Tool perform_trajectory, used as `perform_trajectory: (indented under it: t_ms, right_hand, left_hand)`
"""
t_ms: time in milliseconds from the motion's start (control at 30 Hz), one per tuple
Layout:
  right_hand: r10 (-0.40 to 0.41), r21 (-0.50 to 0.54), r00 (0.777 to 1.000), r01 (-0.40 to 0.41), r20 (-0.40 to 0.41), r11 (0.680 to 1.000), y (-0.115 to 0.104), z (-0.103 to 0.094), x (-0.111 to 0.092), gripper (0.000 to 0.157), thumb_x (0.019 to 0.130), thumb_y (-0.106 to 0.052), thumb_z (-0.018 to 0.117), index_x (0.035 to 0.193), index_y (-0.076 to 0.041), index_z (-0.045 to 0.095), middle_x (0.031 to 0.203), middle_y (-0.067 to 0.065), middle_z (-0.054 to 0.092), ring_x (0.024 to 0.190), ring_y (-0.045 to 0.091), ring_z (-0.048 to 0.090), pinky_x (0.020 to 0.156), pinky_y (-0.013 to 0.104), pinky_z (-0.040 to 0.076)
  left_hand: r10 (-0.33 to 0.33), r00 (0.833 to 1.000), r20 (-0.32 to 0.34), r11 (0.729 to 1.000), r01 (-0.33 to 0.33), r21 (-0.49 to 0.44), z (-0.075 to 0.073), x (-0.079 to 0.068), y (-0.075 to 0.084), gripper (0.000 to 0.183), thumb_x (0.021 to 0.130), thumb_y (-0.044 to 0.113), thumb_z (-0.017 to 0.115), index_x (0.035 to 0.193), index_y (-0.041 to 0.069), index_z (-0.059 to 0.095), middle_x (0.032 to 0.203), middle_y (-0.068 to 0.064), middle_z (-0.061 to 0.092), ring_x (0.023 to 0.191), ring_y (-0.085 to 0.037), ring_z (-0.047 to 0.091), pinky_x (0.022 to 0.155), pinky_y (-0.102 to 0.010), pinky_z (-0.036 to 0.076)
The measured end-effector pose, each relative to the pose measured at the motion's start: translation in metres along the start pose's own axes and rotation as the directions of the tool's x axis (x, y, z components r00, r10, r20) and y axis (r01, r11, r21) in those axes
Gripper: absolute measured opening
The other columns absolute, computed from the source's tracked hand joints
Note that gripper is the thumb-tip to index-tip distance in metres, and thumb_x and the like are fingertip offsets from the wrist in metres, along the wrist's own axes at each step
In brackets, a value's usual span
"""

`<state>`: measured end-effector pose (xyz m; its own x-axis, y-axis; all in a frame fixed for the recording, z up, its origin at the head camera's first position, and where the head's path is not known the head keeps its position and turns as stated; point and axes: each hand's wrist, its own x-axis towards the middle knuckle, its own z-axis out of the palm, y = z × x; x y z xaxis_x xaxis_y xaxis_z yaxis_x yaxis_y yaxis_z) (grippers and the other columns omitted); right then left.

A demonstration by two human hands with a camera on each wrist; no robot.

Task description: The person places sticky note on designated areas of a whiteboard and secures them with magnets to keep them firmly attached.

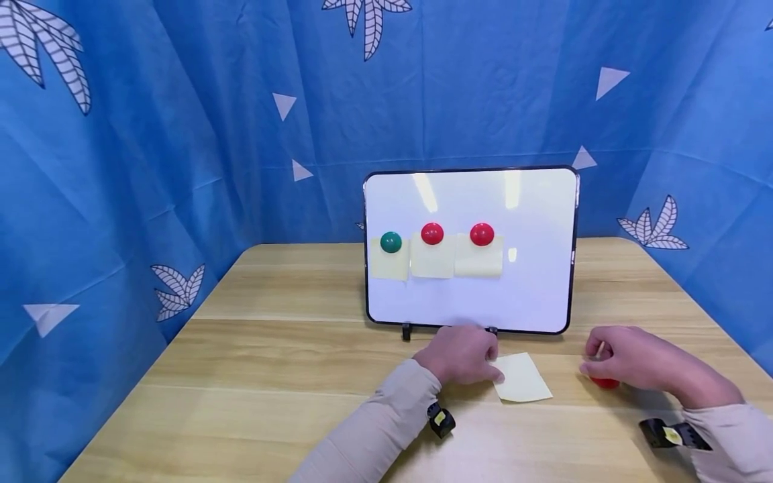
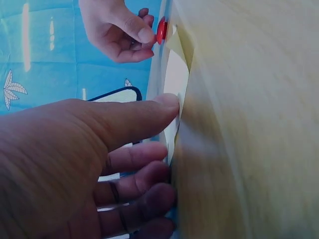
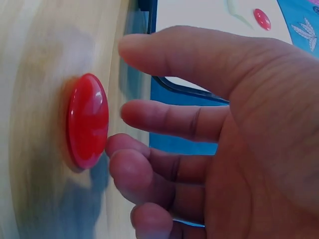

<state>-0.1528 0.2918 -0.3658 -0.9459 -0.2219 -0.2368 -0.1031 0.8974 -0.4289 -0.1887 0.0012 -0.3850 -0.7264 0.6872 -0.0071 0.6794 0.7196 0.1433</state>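
A pale yellow sticky note lies on the table in front of the whiteboard. At its left edge is my left hand, its thumb touching the note. The fingers of that hand bend loosely below the thumb, with a gap between thumb and index. To the right, my right hand hovers over a round red magnet. Seen from the right wrist, its thumb and fingers are spread apart beside the magnet, which lies on the wood; whether a fingertip touches it I cannot tell.
On the whiteboard, a green magnet and two red magnets, one left and one right, hold three notes in a row. Small black feet support the board. Blue patterned curtain surrounds the wooden table.
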Motion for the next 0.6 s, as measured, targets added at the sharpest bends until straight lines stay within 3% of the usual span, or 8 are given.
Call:
perform_trajectory:
  t_ms: [300, 600]
  right_hand:
    - [0.038, 0.036, 0.998, -0.04, 0.049, 0.999, 0.007, 0.002, -0.002, 0.036, 0.081, -0.034, 0.082, 0.096, -0.007, 0.062, 0.077, 0.002, 0.056, 0.069, 0.019, 0.051, 0.059, 0.033, 0.041]
    - [0.027, 0.085, 0.997, -0.034, 0.077, 0.996, 0.012, 0.003, -0.002, 0.041, 0.078, -0.029, 0.085, 0.101, -0.006, 0.06, 0.081, 0.005, 0.052, 0.071, 0.02, 0.05, 0.059, 0.032, 0.04]
  left_hand:
    - [-0.093, 0.995, -0.027, 0.996, 0.093, 0.002, -0.001, -0.001, -0.002, 0.061, 0.082, 0.049, 0.079, 0.052, 0.02, 0.035, 0.052, 0.01, 0.017, 0.052, -0.005, 0.023, 0.045, -0.024, 0.017]
    - [-0.082, 0.996, -0.018, 0.996, 0.082, -0.042, -0.001, -0.001, -0.005, 0.06, 0.084, 0.046, 0.078, 0.051, 0.019, 0.035, 0.051, 0.009, 0.017, 0.051, -0.005, 0.021, 0.046, -0.023, 0.016]
